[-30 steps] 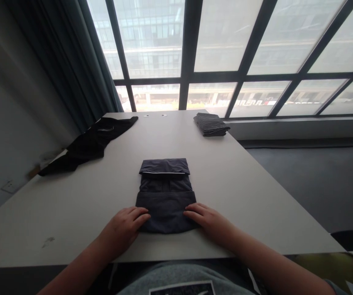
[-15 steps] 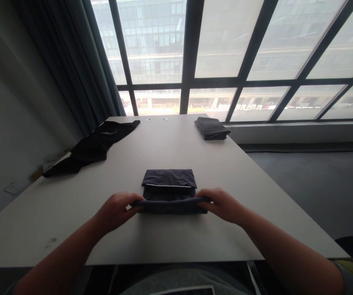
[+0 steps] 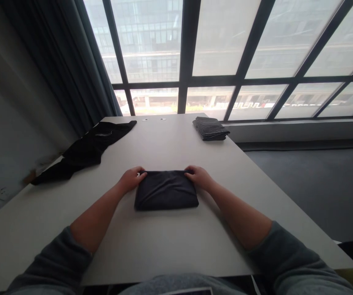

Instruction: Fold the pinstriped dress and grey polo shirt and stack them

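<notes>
A dark grey folded garment [image 3: 166, 190] lies as a flat rectangle on the white table [image 3: 164, 241] in front of me. My left hand [image 3: 132, 179] pinches its far left corner between thumb and fingers. At the far right corner, my right hand [image 3: 198, 177] grips the same edge in a similar pinch. The cloth between them has a few soft creases. Its exact kind of garment cannot be told while folded.
A black garment [image 3: 86, 149] is spread along the table's left edge. Near the far right edge sits a folded striped cloth [image 3: 211, 128]. Beyond the table stand a large window [image 3: 216, 41] and a dark curtain [image 3: 62, 61].
Both hands have moved away from me, carrying the near edge of the dark grey garment over to its far side. The layered opening with the pale strip is now covered.
</notes>
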{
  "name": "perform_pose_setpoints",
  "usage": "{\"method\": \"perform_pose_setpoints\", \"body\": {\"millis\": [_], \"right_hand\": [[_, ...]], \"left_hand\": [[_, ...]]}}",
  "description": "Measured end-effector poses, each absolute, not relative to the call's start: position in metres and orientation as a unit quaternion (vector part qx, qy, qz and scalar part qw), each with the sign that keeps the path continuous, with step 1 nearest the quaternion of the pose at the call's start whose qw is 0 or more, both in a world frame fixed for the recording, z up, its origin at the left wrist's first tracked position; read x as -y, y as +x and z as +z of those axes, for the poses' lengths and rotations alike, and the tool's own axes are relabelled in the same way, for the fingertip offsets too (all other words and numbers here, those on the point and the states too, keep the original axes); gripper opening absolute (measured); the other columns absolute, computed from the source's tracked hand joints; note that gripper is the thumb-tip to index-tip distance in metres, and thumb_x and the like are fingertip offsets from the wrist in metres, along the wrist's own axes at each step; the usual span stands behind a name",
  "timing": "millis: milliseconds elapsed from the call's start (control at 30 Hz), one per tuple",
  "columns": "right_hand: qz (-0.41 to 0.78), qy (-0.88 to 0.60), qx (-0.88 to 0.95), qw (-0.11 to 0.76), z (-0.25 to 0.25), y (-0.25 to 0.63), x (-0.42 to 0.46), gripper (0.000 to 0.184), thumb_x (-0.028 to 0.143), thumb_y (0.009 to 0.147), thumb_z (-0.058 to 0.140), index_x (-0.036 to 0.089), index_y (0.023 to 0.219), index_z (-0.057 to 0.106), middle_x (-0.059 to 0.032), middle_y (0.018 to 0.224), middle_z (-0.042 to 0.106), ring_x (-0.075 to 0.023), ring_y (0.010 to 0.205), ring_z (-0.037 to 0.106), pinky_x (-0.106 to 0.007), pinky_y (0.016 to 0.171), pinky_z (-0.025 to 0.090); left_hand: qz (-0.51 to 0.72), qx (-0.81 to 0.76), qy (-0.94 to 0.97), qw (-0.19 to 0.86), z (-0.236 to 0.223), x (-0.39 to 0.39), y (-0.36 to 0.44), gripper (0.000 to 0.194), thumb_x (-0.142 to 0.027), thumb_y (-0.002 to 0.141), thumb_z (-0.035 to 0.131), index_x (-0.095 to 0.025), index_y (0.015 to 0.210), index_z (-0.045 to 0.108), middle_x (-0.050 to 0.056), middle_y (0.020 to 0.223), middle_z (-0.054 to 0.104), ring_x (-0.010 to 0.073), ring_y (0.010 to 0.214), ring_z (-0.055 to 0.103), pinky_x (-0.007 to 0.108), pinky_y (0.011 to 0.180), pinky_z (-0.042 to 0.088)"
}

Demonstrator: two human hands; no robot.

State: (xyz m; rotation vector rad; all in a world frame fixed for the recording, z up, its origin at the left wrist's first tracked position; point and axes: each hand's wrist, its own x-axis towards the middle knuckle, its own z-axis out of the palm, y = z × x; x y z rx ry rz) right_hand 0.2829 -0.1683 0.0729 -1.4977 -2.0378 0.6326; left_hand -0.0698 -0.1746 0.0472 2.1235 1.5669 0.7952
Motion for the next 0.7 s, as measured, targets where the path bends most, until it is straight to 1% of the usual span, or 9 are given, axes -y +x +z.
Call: {"method": "perform_pose_setpoints", "body": {"millis": [67, 167, 267, 367, 433, 533, 633, 700], "right_hand": [[0.172, -0.553, 0.776, 0.250, 0.063, 0.282, 0.165, 0.011, 0.019, 0.089, 0.067, 0.018, 0.097, 0.075, -0.0062, 0.101, 0.073, -0.0196, 0.094, 0.066, -0.031, 0.089, 0.051], [0.109, -0.545, 0.797, 0.236, 0.059, 0.282, 0.165, 0.017, 0.017, 0.092, 0.066, 0.017, 0.106, 0.076, -0.0096, 0.112, 0.070, -0.0213, 0.103, 0.065, -0.033, 0.098, 0.050], [0.032, -0.545, 0.810, 0.213, 0.067, 0.272, 0.175, 0.028, 0.013, 0.094, 0.061, 0.016, 0.118, 0.075, -0.0130, 0.122, 0.068, -0.0261, 0.114, 0.062, -0.039, 0.107, 0.047], [-0.026, -0.517, 0.833, 0.196, 0.075, 0.251, 0.193, 0.038, 0.014, 0.097, 0.054, 0.015, 0.131, 0.071, -0.0156, 0.137, 0.063, -0.0291, 0.126, 0.057, -0.043, 0.116, 0.041], [-0.026, -0.493, 0.853, 0.171, 0.073, 0.237, 0.206, 0.043, 0.020, 0.100, 0.053, 0.013, 0.140, 0.066, -0.0158, 0.147, 0.059, -0.0301, 0.134, 0.054, -0.044, 0.122, 0.036], [0.013, -0.489, 0.866, 0.104, 0.063, 0.224, 0.218, 0.055, 0.033, 0.104, 0.052, 0.011, 0.154, 0.054, -0.0167, 0.160, 0.048, -0.0327, 0.148, 0.043, -0.047, 0.128, 0.027], [0.044, -0.504, 0.860, 0.061, 0.053, 0.224, 0.218, 0.065, 0.043, 0.106, 0.048, 0.009, 0.161, 0.043, -0.0164, 0.168, 0.036, -0.0319, 0.158, 0.030, -0.049, 0.131, 0.020], [0.049, -0.509, 0.858, 0.055, 0.050, 0.227, 0.215, 0.067, 0.045, 0.107, 0.046, 0.010, 0.163, 0.040, -0.0150, 0.169, 0.033, -0.0302, 0.160, 0.026, -0.047, 0.132, 0.017]], "left_hand": [[0.278, -0.563, 0.750, 0.206, 0.035, 0.168, -0.068, 0.032, -0.047, 0.090, 0.057, -0.022, 0.103, 0.073, 0.005, 0.109, 0.077, 0.0239, 0.099, 0.071, 0.034, 0.089, 0.053], [0.253, -0.571, 0.756, 0.196, 0.034, 0.165, -0.065, 0.030, -0.040, 0.092, 0.057, -0.022, 0.112, 0.070, 0.005, 0.114, 0.077, 0.0240, 0.106, 0.071, 0.034, 0.094, 0.052], [0.182, -0.586, 0.780, 0.122, 0.047, 0.171, -0.050, 0.029, -0.037, 0.097, 0.055, -0.023, 0.116, 0.070, 0.007, 0.115, 0.077, 0.0265, 0.109, 0.070, 0.037, 0.097, 0.050], [0.115, -0.574, 0.810, 0.049, 0.056, 0.183, -0.020, 0.034, -0.045, 0.101, 0.053, -0.022, 0.121, 0.070, 0.011, 0.122, 0.075, 0.0308, 0.115, 0.068, 0.042, 0.100, 0.048], [0.106, -0.560, 0.821, 0.017, 0.055, 0.192, 0.002, 0.040, -0.049, 0.102, 0.054, -0.020, 0.126, 0.067, 0.014, 0.128, 0.072, 0.0331, 0.120, 0.065, 0.046, 0.104, 0.045], [0.111, -0.555, 0.824, -0.019, 0.047, 0.198, 0.023, 0.042, -0.047, 0.103, 0.053, -0.018, 0.131, 0.064, 0.016, 0.131, 0.068, 0.0337, 0.124, 0.062, 0.049, 0.108, 0.042], [0.117, -0.551, 0.826, -0.018, 0.040, 0.194, 0.024, 0.040, -0.043, 0.104, 0.051, -0.021, 0.136, 0.062, 0.014, 0.133, 0.066, 0.0306, 0.123, 0.061, 0.045, 0.107, 0.044], [0.120, -0.543, 0.831, -0.009, 0.038, 0.192, 0.020, 0.040, -0.042, 0.105, 0.049, -0.023, 0.138, 0.061, 0.012, 0.134, 0.066, 0.0287, 0.124, 0.061, 0.044, 0.109, 0.044]]}}
